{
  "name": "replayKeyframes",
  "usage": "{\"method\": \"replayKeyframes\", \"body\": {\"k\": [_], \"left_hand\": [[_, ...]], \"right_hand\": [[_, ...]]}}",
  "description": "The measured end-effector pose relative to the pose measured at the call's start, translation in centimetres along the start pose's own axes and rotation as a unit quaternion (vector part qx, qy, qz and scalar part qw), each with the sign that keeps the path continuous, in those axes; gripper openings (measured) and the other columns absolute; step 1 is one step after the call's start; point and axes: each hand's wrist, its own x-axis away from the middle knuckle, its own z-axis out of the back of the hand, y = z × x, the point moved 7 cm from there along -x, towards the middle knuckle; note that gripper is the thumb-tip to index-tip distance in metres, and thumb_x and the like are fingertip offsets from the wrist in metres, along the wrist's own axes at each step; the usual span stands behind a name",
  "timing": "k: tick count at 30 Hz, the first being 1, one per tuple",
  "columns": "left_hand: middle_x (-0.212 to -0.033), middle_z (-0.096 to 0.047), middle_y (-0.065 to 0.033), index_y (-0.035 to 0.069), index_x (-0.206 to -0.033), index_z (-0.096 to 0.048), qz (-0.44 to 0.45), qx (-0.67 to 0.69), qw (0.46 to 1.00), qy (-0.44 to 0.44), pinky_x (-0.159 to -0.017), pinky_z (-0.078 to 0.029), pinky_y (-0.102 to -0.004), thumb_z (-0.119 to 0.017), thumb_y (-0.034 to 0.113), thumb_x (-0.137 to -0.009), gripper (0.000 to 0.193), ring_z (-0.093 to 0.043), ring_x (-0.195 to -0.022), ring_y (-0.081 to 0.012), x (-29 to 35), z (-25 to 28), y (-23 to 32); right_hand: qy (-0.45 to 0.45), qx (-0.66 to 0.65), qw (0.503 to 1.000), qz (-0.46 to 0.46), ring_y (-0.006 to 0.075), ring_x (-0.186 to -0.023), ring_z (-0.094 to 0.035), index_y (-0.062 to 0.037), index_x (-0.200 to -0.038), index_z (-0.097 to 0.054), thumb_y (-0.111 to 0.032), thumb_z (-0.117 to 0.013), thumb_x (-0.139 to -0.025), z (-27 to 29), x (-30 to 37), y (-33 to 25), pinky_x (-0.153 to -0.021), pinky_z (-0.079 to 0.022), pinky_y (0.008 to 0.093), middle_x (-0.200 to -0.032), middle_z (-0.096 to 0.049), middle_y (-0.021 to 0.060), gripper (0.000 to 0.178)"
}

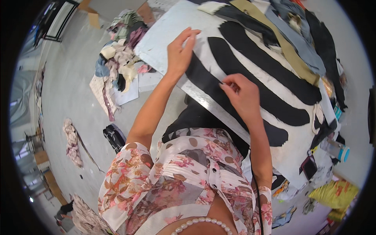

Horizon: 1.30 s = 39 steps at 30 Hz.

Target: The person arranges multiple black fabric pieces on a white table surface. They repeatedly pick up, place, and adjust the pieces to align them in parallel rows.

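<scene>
Standing at the bottom of the frame is the person's own body in a floral blouse [184, 184], with a string of pearls [201, 224] at the lower edge. Both bare forearms go up from it to the white table [164, 39] in the upper middle. The right hand [243, 96], at the centre of the frame, has its fingers closed in a pinch on the near edge of a black fabric strip [219, 84]; what exactly sits between the fingertips I cannot tell. This strip lies flat on the table and runs from upper left to lower right, and its near end hangs over the table edge. The left hand [181, 53], higher and more left, rests on the same strip with fingers open and stretched, the palm pressing down. Beyond it lie two more black strips [266, 64], side by side. Farther, at the upper right, is a pile of mixed cloth pieces [290, 27]. On the grey floor at the upper left is a heap of fabric scraps [119, 51].
</scene>
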Motion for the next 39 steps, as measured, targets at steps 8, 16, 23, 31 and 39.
{"method": "replayKeyframes", "body": {"k": [8,16,23,31,39], "left_hand": [[-0.111,-0.070,-0.0120,0.005,-0.105,-0.071,0.064,-0.046,0.995,0.062,-0.100,-0.041,-0.0353,-0.053,0.024,-0.097,0.027,-0.055,-0.125,-0.0296,4.0,5.8,-4.7],[-0.133,-0.056,-0.0156,0.009,-0.125,-0.061,0.006,-0.178,0.983,-0.034,-0.112,-0.012,-0.0615,-0.047,0.038,-0.099,0.042,-0.035,-0.139,-0.0364,4.9,2.4,-4.1],[-0.148,-0.037,-0.0212,0.015,-0.146,-0.039,-0.041,-0.324,0.942,-0.078,-0.113,-0.012,-0.0625,-0.057,0.026,-0.094,0.057,-0.026,-0.141,-0.0401,5.7,0.8,-3.8],[-0.149,-0.037,-0.0192,0.013,-0.147,-0.038,-0.017,-0.339,0.939,-0.060,-0.114,-0.014,-0.0582,-0.053,0.022,-0.094,0.056,-0.028,-0.142,-0.0377,5.7,0.8,-3.9],[-0.146,-0.039,-0.0196,0.012,-0.147,-0.037,-0.020,-0.335,0.941,-0.053,-0.114,-0.014,-0.0585,-0.052,0.021,-0.094,0.056,-0.029,-0.141,-0.0370,5.6,0.9,-4.2]], "right_hand": [[0.007,0.190,0.971,0.145,0.0281,-0.070,-0.062,-0.0044,-0.082,-0.065,-0.009,-0.073,-0.077,-9.0,-5.0,0.0,-0.064,-0.050,0.0376,-0.078,-0.061,0.0100,0.011],[-0.012,0.209,0.967,0.147,0.0315,-0.071,-0.064,-0.0044,-0.080,-0.064,-0.010,-0.064,-0.085,-8.8,-5.3,-0.1,-0.063,-0.050,0.0403,-0.078,-0.062,0.0116,0.007],[0.034,0.154,0.984,0.078,0.0324,-0.073,-0.064,-0.0032,-0.085,-0.063,-0.008,-0.061,-0.087,-6.3,-5.4,0.5,-0.064,-0.050,0.0378,-0.084,-0.066,0.0111,0.006],[0.129,-0.245,0.958,-0.080,0.0129,-0.084,-0.063,0.0021,-0.103,-0.061,-0.014,-0.052,-0.101,-2.2,-3.2,4.4,-0.078,-0.051,0.0271,-0.093,-0.067,0.0094,0.019],[0.103,-0.578,0.809,0.030,0.0162,-0.060,-0.055,-0.0006,-0.106,-0.052,-0.025,-0.046,-0.104,0.3,-0.4,4.3,-0.070,-0.052,0.0362,-0.080,-0.057,0.0094,0.025]]}}
